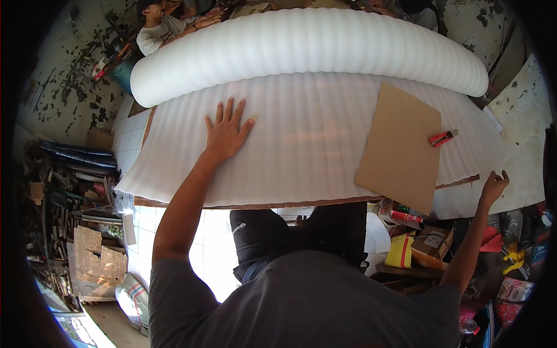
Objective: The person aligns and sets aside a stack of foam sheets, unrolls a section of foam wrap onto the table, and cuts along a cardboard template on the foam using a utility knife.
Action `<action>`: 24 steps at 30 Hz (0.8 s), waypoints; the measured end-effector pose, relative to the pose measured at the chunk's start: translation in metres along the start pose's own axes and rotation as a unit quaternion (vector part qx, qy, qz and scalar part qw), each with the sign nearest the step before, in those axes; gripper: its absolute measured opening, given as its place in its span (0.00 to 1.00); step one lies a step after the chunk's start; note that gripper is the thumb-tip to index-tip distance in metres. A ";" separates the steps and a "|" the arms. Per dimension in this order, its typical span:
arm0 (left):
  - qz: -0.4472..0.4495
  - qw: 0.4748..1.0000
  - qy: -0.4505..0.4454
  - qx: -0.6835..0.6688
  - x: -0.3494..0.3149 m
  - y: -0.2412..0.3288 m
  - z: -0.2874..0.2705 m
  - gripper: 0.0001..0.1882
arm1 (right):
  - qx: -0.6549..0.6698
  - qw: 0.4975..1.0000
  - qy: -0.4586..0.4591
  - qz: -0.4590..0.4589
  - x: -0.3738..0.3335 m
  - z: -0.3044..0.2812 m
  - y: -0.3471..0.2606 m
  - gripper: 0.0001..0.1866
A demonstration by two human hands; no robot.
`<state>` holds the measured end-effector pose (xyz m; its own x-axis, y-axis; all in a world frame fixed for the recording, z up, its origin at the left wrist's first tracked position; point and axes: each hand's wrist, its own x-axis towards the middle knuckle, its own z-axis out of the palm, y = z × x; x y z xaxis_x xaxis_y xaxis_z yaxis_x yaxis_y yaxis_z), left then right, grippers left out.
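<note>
A sheet of white foam (278, 139) covers the table in front of me, running out from a thick white foam roll (307, 43) along the far side. My left hand (227, 138) lies flat on the left part of the sheet, fingers spread. Beyond the sheet's right end is my right hand (495, 187), its fingers partly bent and apart, with nothing visible in them. Between my hands, nearer the right one, a flat brown cardboard piece (400, 148) rests on the foam and overhangs the near edge. A red utility knife (442, 138) lies across the cardboard's right edge.
Two people (165, 26) are partly visible behind the roll. Wood scraps and torn cardboard (98, 261) pile up at the left. Below the table's right side are a cardboard box (432, 242) and mixed clutter. A pale sheet (525, 139) extends at the right.
</note>
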<state>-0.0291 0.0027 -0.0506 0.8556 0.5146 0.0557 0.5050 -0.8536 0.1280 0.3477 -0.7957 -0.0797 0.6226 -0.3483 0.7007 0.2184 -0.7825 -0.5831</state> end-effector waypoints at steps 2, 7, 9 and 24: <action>-0.024 1.000 0.003 0.016 -0.018 -0.015 -0.013 0.43 | 0.105 0.992 -0.054 -0.049 -0.045 0.002 -0.119 0.21; -0.004 1.000 0.000 0.014 -0.011 -0.011 -0.007 0.43 | 0.136 0.930 -0.287 -0.184 -0.164 -0.042 -0.328 0.22; -0.024 1.000 -0.005 0.019 -0.013 -0.008 -0.008 0.42 | 0.180 0.883 -0.369 -0.229 -0.208 -0.041 -0.376 0.23; 0.002 0.999 0.034 0.006 -0.016 -0.014 -0.006 0.40 | 0.065 0.788 -0.482 -0.378 -0.320 0.009 -0.438 0.37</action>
<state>-0.0505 0.0073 -0.0469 0.8485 0.5145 0.1242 0.5025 -0.8568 0.1160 0.0599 -0.3365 -0.0519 0.5458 0.7943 0.2669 0.8365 -0.4976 -0.2297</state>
